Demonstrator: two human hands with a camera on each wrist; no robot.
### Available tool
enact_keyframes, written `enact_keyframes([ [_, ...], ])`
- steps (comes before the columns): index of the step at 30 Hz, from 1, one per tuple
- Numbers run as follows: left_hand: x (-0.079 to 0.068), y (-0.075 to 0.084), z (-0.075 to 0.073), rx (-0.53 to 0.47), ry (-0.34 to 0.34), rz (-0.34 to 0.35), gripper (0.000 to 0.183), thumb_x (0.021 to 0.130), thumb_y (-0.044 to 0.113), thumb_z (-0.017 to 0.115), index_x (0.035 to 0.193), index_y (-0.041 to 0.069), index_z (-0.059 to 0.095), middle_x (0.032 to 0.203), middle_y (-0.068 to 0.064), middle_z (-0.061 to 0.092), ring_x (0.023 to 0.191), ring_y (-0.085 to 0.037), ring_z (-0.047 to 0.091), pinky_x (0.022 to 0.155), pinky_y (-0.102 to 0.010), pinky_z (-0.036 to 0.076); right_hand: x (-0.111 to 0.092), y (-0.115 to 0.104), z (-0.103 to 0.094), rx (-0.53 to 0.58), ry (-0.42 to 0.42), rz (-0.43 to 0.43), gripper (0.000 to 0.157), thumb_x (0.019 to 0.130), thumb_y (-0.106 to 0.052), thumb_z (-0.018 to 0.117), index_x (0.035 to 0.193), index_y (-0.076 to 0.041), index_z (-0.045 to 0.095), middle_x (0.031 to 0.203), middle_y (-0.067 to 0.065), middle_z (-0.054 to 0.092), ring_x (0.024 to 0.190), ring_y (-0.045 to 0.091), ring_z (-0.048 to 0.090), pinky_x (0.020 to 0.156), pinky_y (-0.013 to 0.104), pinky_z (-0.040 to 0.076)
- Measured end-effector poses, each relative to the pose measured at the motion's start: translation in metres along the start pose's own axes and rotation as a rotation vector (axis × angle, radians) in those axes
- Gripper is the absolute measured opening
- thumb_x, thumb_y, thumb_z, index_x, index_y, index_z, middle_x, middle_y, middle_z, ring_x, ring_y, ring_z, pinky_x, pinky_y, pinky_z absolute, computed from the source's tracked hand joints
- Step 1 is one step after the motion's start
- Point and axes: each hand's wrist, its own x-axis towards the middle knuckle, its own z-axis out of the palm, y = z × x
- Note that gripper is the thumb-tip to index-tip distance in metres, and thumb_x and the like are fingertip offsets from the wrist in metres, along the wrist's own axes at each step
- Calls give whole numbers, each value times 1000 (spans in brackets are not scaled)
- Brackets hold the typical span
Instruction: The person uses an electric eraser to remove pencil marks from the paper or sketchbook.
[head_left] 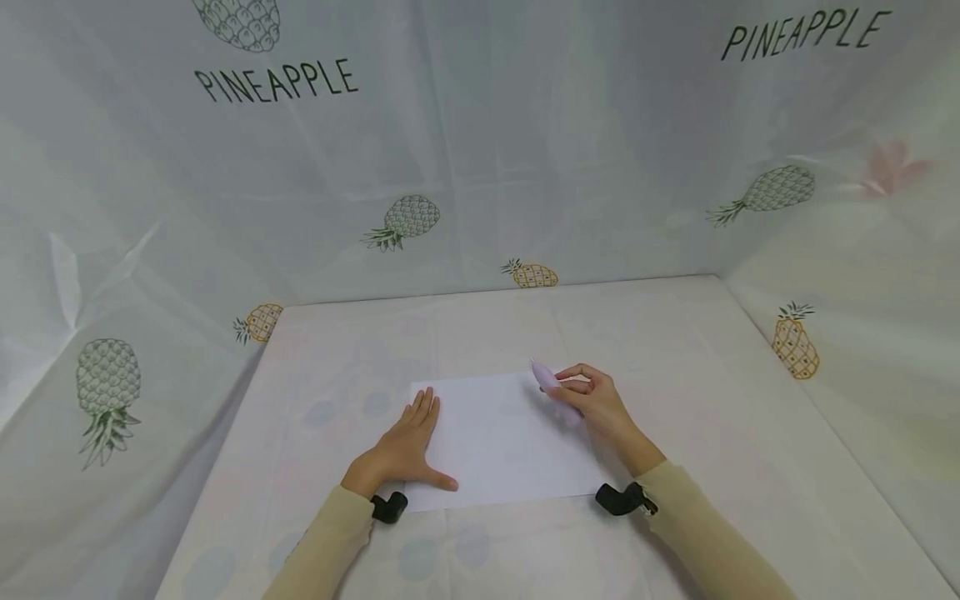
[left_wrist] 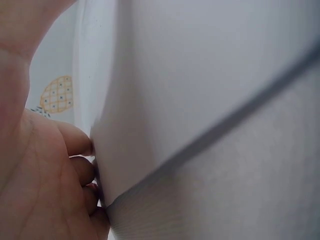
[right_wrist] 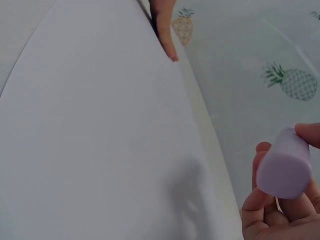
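Note:
A white sheet of paper [head_left: 495,450] lies flat on the table in the head view. My left hand [head_left: 408,442] rests on its left edge, with fingers straight and thumb spread out across the sheet. Above the paper's upper right part, my right hand [head_left: 596,404] grips a lilac tube-like object [head_left: 551,382] between thumb and fingers. It tilts up to the left and narrows to a small thin tip; its exact kind I cannot tell. The right wrist view shows the broad, rounded lilac end [right_wrist: 284,176] facing the camera.
The table is covered by a pale cloth [head_left: 360,350] with faint coloured dots. White curtains [head_left: 525,150] printed with pineapples hang behind it and at both sides. Each wrist wears a black camera mount, such as the right mount [head_left: 621,499].

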Motion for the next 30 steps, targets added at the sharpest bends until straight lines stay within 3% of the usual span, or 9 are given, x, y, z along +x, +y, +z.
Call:
enact_keyframes([
  [5, 1, 2, -4, 8, 3, 5, 143, 62, 73, 80, 157, -6, 8, 164, -22, -4, 151, -36, -5, 120, -50, 8, -1, -9, -1, -43, 14, 3, 35, 85, 3, 75, 115, 12, 60, 90, 2, 76, 88, 11, 70, 77, 21, 53],
  [14, -4, 5, -4, -34, 5, 0, 142, 62, 70, 83, 156, -7, 10, 164, -24, -2, 150, -38, -4, 120, -52, 9, -10, -21, -16, -230, 86, 19, 41, 88, -7, 76, 120, 14, 63, 98, 6, 69, 84, 9, 63, 72, 20, 53],
  [24, -5, 5, -2, -34, 9, 3, 141, 63, 70, 82, 156, -8, 10, 163, -25, -3, 150, -39, -4, 120, -52, 10, -21, -26, -48, -321, 122, 35, 42, 91, -5, 72, 121, 21, 59, 94, 10, 67, 78, 7, 60, 67, 20, 55],
  [30, -3, 3, -1, -43, 11, 2, 143, 62, 72, 82, 156, -7, 9, 164, -24, -4, 151, -37, -5, 120, -52, 9, -26, -20, -64, -385, 159, 99, 42, 91, -7, 73, 118, 22, 60, 89, 7, 68, 74, 7, 58, 65, 20, 54],
])
